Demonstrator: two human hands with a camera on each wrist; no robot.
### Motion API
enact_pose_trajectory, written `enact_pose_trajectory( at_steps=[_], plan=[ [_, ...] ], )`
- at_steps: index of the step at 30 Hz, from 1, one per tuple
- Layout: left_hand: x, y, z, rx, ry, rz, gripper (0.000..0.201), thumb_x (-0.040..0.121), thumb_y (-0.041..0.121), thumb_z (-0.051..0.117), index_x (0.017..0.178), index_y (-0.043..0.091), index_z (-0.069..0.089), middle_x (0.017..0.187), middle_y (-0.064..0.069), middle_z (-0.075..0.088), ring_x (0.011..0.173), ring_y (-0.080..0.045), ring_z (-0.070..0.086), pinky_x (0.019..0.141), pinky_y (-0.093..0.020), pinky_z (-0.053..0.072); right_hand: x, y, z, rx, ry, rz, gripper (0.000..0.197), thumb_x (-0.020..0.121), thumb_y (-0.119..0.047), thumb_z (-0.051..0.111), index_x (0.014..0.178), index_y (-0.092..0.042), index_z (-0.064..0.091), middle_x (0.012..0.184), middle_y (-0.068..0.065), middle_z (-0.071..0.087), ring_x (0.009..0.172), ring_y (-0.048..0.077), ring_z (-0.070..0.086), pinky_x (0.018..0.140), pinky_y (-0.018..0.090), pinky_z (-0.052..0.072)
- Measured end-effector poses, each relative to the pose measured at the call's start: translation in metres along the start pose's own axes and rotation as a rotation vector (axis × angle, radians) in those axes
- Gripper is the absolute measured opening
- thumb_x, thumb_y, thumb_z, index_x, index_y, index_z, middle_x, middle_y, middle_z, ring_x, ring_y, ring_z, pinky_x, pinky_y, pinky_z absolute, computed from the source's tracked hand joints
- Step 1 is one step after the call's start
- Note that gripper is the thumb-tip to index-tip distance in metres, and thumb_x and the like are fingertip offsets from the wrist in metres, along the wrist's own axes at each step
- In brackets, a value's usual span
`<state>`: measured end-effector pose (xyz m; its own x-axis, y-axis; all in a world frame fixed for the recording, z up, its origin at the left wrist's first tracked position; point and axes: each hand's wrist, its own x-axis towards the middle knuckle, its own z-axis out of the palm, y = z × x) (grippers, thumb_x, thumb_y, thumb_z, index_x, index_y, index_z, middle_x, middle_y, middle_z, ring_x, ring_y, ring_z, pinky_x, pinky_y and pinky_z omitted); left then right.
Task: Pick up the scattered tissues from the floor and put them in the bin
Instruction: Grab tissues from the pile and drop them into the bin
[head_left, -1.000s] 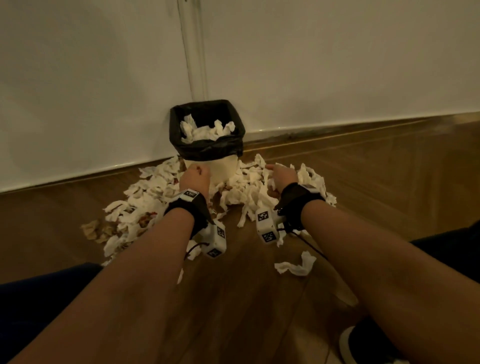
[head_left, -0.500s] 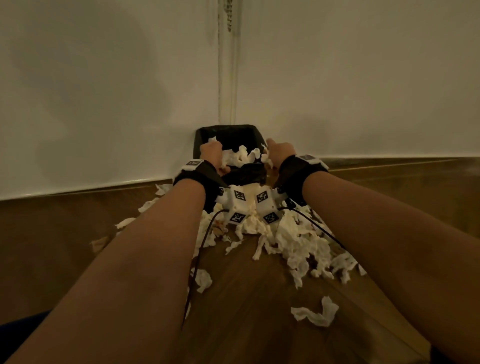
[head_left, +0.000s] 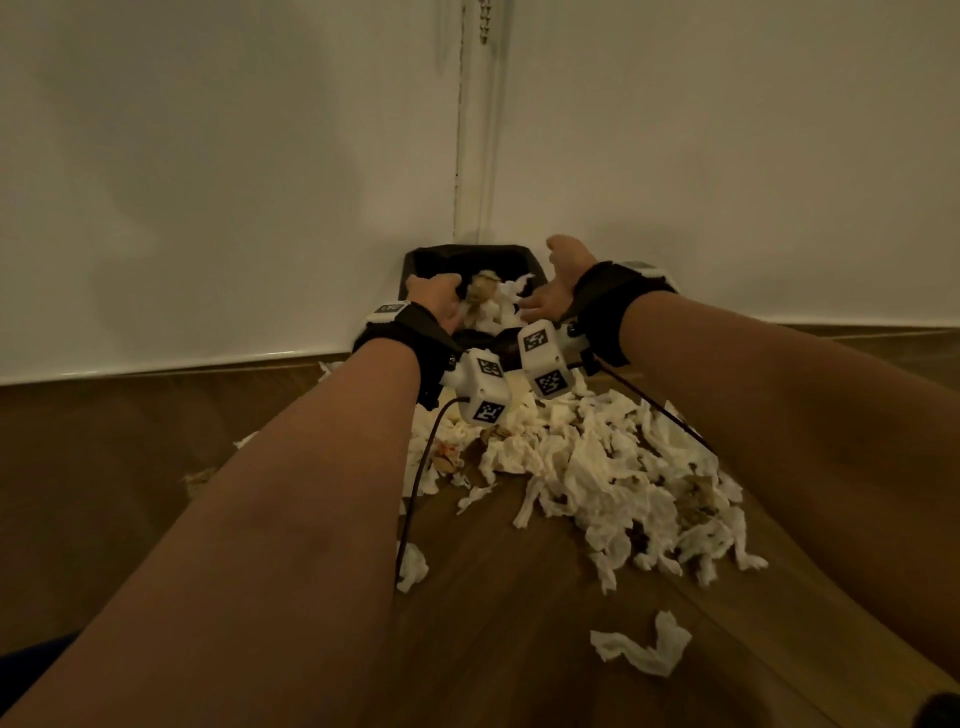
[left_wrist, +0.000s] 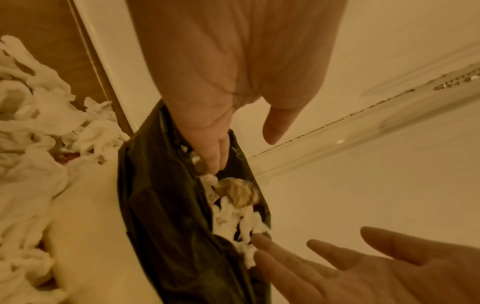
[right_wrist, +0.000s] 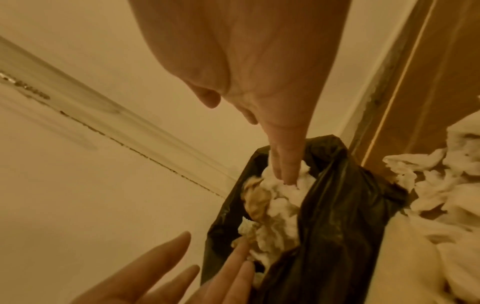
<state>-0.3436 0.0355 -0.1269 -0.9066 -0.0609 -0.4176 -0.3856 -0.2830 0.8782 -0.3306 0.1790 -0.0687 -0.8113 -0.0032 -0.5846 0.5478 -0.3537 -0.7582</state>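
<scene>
The bin (head_left: 415, 262), lined with a black bag (left_wrist: 168, 205), stands in the wall corner with white and brown-stained tissues (head_left: 493, 306) heaped inside. My left hand (head_left: 436, 306) is over its left rim, fingers (left_wrist: 213, 160) straight and reaching down to the tissues (left_wrist: 233, 218). My right hand (head_left: 553, 293) is over the right rim, spread, with its fingers (right_wrist: 284, 168) touching the tissues (right_wrist: 272, 205). Neither hand grips anything. A large pile of scattered tissues (head_left: 597, 467) lies on the floor in front of the bin.
White walls (head_left: 208, 182) meet behind the bin, with a bead chain (head_left: 483, 21) hanging in the corner. The floor is brown wood (head_left: 493, 623). One loose tissue (head_left: 644, 647) lies nearer me, another (head_left: 413, 566) beside my left forearm.
Both hands rose from the floor pile to the bin carrying tissues. Those tissues now lie in the bin and both hands have opened; the right thumb has lifted.
</scene>
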Motion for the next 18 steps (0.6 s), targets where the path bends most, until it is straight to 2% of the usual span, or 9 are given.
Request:
enact_pose_trajectory(
  at_steps=[2, 4, 6, 7, 8, 10, 12, 17, 18],
  plan=[
    [-0.004, -0.003, -0.005, 0.012, -0.013, 0.001, 0.046, 0.094, 0.010, 0.046, 0.138, 0.000, 0.038, 0.141, -0.021, 0.043, 0.066, -0.011, 0.046, 0.088, -0.038, 0.049, -0.001, 0.008, -0.007, -0.065, -0.002, -0.012, 0.056, 0.101, -0.036, 0.022, 0.150, -0.014, 0.007, 0.153, 0.018, 0.021, 0.140, 0.038, 0.025, 0.112, 0.043, 0.028],
    [-0.012, -0.004, -0.008, 0.029, -0.031, 0.042, 0.038, 0.097, 0.010, 0.040, 0.133, 0.000, 0.045, 0.129, -0.021, 0.054, 0.067, -0.012, 0.048, 0.070, -0.029, 0.048, -0.003, 0.015, -0.016, -0.095, 0.031, -0.064, 0.051, 0.101, -0.030, 0.023, 0.149, -0.014, 0.017, 0.144, 0.016, 0.037, 0.131, 0.034, 0.040, 0.103, 0.040, 0.039],
    [-0.019, -0.008, -0.009, 0.036, 0.012, 0.124, 0.031, 0.098, 0.012, 0.040, 0.123, 0.004, 0.055, 0.091, -0.015, 0.065, 0.062, -0.014, 0.052, 0.059, -0.028, 0.047, -0.002, 0.025, -0.030, -0.086, 0.090, -0.135, 0.044, 0.100, -0.024, 0.028, 0.141, -0.010, 0.035, 0.122, 0.015, 0.055, 0.105, 0.028, 0.056, 0.088, 0.038, 0.046],
    [-0.023, -0.011, -0.010, 0.114, 0.051, 0.208, 0.030, 0.097, 0.012, 0.038, 0.117, 0.006, 0.060, 0.076, -0.009, 0.061, 0.059, -0.014, 0.052, 0.052, -0.026, 0.047, -0.003, 0.031, -0.038, -0.072, 0.132, -0.165, 0.039, 0.100, -0.022, 0.028, 0.133, -0.006, 0.044, 0.105, 0.013, 0.060, 0.090, 0.025, 0.058, 0.082, 0.037, 0.047],
    [-0.025, -0.015, -0.011, 0.227, 0.079, 0.300, 0.031, 0.096, 0.009, 0.036, 0.110, 0.007, 0.064, 0.070, -0.006, 0.058, 0.055, -0.014, 0.051, 0.047, -0.022, 0.044, -0.004, 0.038, -0.047, -0.058, 0.172, -0.185, 0.036, 0.100, -0.021, 0.028, 0.124, -0.005, 0.051, 0.091, 0.011, 0.060, 0.078, 0.023, 0.057, 0.075, 0.036, 0.047],
    [-0.034, -0.029, -0.010, 0.427, 0.088, 0.436, 0.033, 0.094, 0.007, 0.033, 0.095, 0.015, 0.064, 0.066, -0.003, 0.058, 0.049, -0.011, 0.048, 0.045, -0.019, 0.040, -0.009, 0.054, -0.070, -0.064, 0.261, -0.196, 0.030, 0.099, -0.018, 0.031, 0.103, -0.008, 0.059, 0.077, 0.008, 0.057, 0.066, 0.021, 0.054, 0.063, 0.031, 0.045],
    [-0.045, -0.045, -0.008, 0.563, 0.049, 0.483, 0.031, 0.095, 0.011, 0.033, 0.089, 0.023, 0.061, 0.062, 0.002, 0.059, 0.048, -0.009, 0.048, 0.048, -0.021, 0.042, -0.015, 0.074, -0.098, -0.103, 0.353, -0.169, 0.025, 0.098, -0.016, 0.036, 0.091, -0.011, 0.060, 0.075, 0.007, 0.058, 0.063, 0.019, 0.054, 0.056, 0.027, 0.043],
    [-0.070, -0.097, 0.005, 0.784, -0.085, 0.467, 0.027, 0.094, 0.017, 0.037, 0.091, 0.025, 0.063, 0.062, 0.008, 0.061, 0.051, -0.010, 0.051, 0.050, -0.026, 0.044, -0.035, 0.135, -0.162, -0.132, 0.512, -0.043, 0.031, 0.100, -0.022, 0.034, 0.110, -0.010, 0.060, 0.083, 0.005, 0.062, 0.069, 0.018, 0.056, 0.055, 0.028, 0.042],
    [-0.075, -0.109, 0.008, 0.815, -0.120, 0.449, 0.027, 0.093, 0.018, 0.038, 0.089, 0.028, 0.062, 0.063, 0.008, 0.061, 0.051, -0.010, 0.052, 0.050, -0.026, 0.044, -0.039, 0.147, -0.172, -0.163, 0.545, -0.021, 0.032, 0.100, -0.021, 0.035, 0.115, -0.010, 0.061, 0.089, 0.006, 0.064, 0.073, 0.019, 0.057, 0.057, 0.029, 0.044]
  ],
)
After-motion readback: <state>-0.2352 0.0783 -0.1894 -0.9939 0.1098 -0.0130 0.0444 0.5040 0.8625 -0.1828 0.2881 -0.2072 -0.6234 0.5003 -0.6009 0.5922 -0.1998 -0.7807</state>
